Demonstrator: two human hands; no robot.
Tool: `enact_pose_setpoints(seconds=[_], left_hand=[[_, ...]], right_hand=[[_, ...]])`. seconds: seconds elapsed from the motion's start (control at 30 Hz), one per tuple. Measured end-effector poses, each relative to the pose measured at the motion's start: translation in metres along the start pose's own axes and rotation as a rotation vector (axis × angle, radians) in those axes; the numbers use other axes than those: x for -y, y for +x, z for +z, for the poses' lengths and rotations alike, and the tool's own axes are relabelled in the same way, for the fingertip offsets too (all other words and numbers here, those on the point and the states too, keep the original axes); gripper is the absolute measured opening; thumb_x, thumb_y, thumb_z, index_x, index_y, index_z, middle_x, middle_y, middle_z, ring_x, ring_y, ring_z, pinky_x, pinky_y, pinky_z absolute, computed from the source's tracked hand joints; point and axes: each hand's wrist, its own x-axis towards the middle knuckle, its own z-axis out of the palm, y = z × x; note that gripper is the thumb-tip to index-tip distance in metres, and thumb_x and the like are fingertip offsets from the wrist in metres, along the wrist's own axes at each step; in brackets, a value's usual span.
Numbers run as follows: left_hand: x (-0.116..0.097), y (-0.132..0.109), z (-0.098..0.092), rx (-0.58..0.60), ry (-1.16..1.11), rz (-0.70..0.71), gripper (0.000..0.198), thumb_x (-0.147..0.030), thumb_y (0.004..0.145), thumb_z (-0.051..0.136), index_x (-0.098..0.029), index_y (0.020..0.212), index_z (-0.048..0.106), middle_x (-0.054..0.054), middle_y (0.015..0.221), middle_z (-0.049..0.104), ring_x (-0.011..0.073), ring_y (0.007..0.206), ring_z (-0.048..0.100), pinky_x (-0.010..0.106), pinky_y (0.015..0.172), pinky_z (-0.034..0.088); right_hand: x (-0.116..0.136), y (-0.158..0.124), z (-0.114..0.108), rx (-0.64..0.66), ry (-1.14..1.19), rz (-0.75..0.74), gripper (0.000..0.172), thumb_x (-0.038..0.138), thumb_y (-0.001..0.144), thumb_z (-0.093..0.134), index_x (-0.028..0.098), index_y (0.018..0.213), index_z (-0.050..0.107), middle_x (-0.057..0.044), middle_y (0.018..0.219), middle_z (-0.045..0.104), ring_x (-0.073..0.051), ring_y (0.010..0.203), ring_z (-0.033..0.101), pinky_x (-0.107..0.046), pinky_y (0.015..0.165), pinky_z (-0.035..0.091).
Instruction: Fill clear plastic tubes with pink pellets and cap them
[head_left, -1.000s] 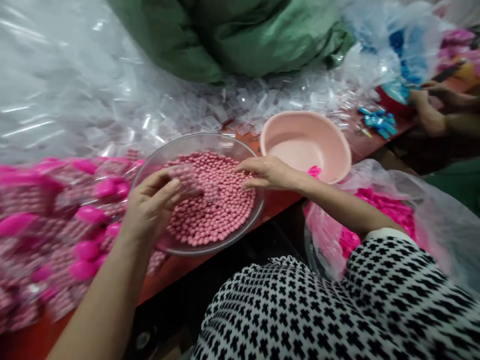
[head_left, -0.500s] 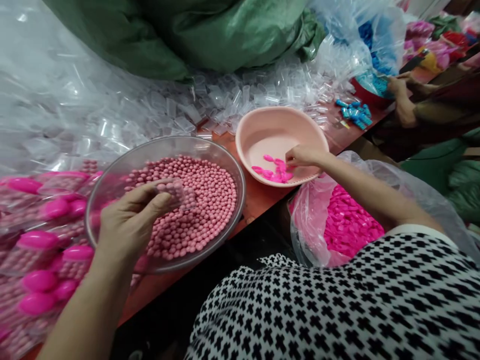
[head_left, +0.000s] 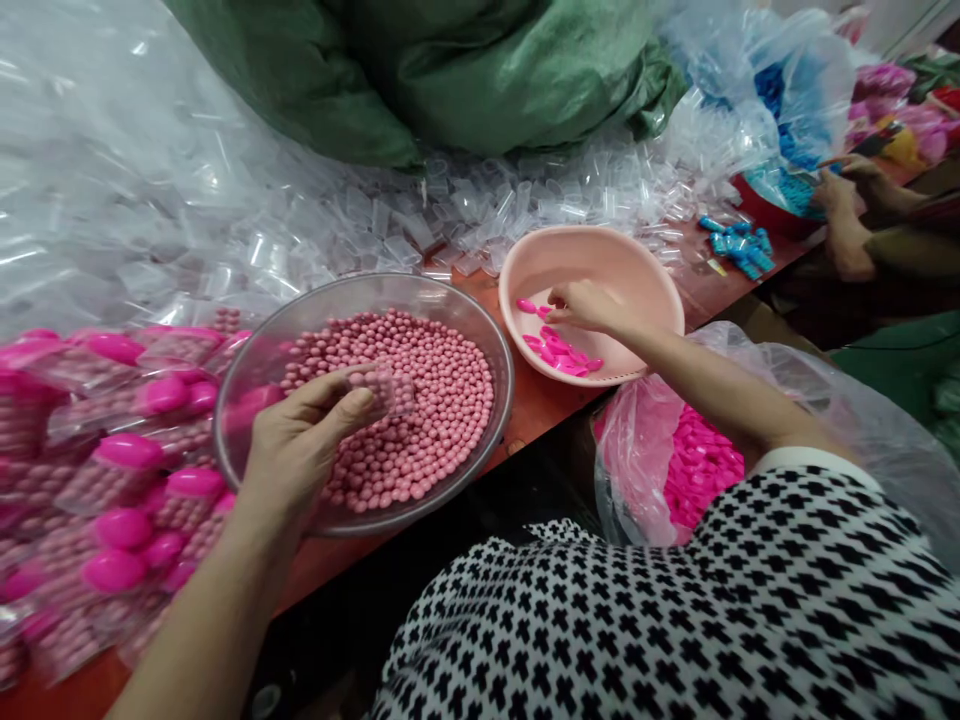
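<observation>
My left hand [head_left: 304, 430] grips a small clear plastic container [head_left: 381, 388] filled with pink beads, thumb against its near side. It hovers above a wide translucent bowl [head_left: 244, 375] with many loose pink beads [head_left: 427, 440] inside. Over in the peach basin [head_left: 652, 275], my right hand [head_left: 589, 303] reaches down with fingers pinched together. Bright pink oval caps [head_left: 559, 352] lie on the basin floor by its fingertips. Whatever sits between those fingertips is too small to make out.
Filled containers with pink caps [head_left: 124, 455] pile up at left. Empty clear containers [head_left: 360, 215] spread behind the bowls, under a green sack [head_left: 487, 80]. A bag of pink caps [head_left: 697, 465] stands beside my lap. At right, another person's hands [head_left: 844, 210] work near blue pieces [head_left: 739, 245].
My right hand has moved left across the basin, toward its left wall. My left hand still holds the filled container over the bead bowl. The whole view has shifted slightly.
</observation>
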Motion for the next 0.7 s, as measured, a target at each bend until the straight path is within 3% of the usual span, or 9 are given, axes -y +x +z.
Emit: enact_pose_setpoints(seconds=[0.17, 0.23, 0.3, 0.37, 0.43, 0.53, 0.63, 0.7], left_hand=[[0.004, 0.002, -0.005, 0.027, -0.068, 0.046, 0.046, -0.041, 0.061, 0.094, -0.017, 0.098, 0.079, 0.003, 0.095, 0.078, 0.0156, 0.083, 0.072, 0.024, 0.077, 0.063], [0.005, 0.002, -0.006, 0.038, -0.091, 0.061, 0.047, -0.041, 0.061, 0.094, -0.017, 0.098, 0.079, 0.004, 0.096, 0.078, 0.0162, 0.083, 0.072, 0.026, 0.077, 0.064], [0.005, 0.002, -0.006, 0.065, -0.101, 0.065, 0.048, -0.043, 0.061, 0.093, -0.016, 0.098, 0.079, 0.006, 0.096, 0.078, 0.0172, 0.081, 0.073, 0.029, 0.076, 0.064], [0.005, 0.003, -0.005, 0.114, -0.122, 0.069, 0.050, -0.045, 0.063, 0.092, -0.015, 0.101, 0.078, 0.009, 0.098, 0.078, 0.0188, 0.081, 0.073, 0.032, 0.077, 0.065], [0.006, 0.004, -0.004, 0.170, -0.165, 0.087, 0.052, -0.047, 0.065, 0.091, -0.016, 0.105, 0.077, 0.009, 0.100, 0.077, 0.0205, 0.084, 0.074, 0.034, 0.078, 0.064], [0.007, 0.004, -0.002, 0.256, -0.185, 0.135, 0.051, -0.048, 0.071, 0.087, -0.017, 0.111, 0.076, 0.009, 0.104, 0.077, 0.0208, 0.088, 0.074, 0.035, 0.082, 0.063], [0.009, 0.004, -0.003, 0.298, -0.150, 0.173, 0.049, -0.047, 0.075, 0.084, -0.016, 0.112, 0.076, 0.008, 0.104, 0.076, 0.0205, 0.090, 0.072, 0.034, 0.083, 0.062], [0.011, 0.003, -0.004, 0.268, -0.155, 0.195, 0.049, -0.047, 0.075, 0.084, -0.016, 0.111, 0.075, 0.008, 0.105, 0.075, 0.0208, 0.091, 0.072, 0.034, 0.083, 0.062]], right_hand=[[0.006, 0.009, 0.005, 0.007, -0.057, 0.024, 0.020, 0.029, 0.086, 0.067, 0.013, 0.096, 0.076, -0.014, 0.096, 0.077, -0.024, 0.084, 0.067, -0.029, 0.067, 0.039], [0.006, 0.005, -0.001, -0.089, 0.040, 0.047, 0.018, 0.026, 0.086, 0.066, 0.012, 0.092, 0.075, -0.013, 0.091, 0.076, -0.023, 0.080, 0.067, -0.029, 0.067, 0.041], [0.011, -0.003, -0.009, -0.225, 0.287, 0.020, 0.021, 0.027, 0.089, 0.063, 0.011, 0.099, 0.074, -0.011, 0.091, 0.074, -0.021, 0.076, 0.066, -0.028, 0.066, 0.045], [0.026, -0.014, -0.017, -0.318, 0.511, -0.136, 0.027, 0.030, 0.093, 0.060, 0.014, 0.109, 0.073, -0.010, 0.094, 0.073, -0.020, 0.077, 0.066, -0.029, 0.068, 0.049], [0.053, -0.025, -0.022, -0.364, 0.503, -0.379, 0.027, 0.030, 0.093, 0.060, 0.019, 0.113, 0.075, -0.009, 0.097, 0.071, -0.020, 0.083, 0.064, -0.032, 0.074, 0.051], [0.107, -0.038, -0.023, -0.307, 0.428, -0.687, 0.028, 0.028, 0.092, 0.063, 0.024, 0.117, 0.075, -0.009, 0.100, 0.069, -0.019, 0.085, 0.062, -0.033, 0.076, 0.051], [0.155, -0.039, -0.017, -0.136, 0.754, -0.812, 0.039, 0.033, 0.087, 0.072, 0.024, 0.124, 0.067, -0.004, 0.096, 0.069, -0.016, 0.080, 0.064, -0.031, 0.075, 0.054], [0.174, -0.035, -0.012, -0.020, 1.024, -0.786, 0.041, 0.041, 0.082, 0.078, 0.022, 0.117, 0.066, -0.002, 0.093, 0.070, -0.016, 0.082, 0.066, -0.031, 0.078, 0.057]])
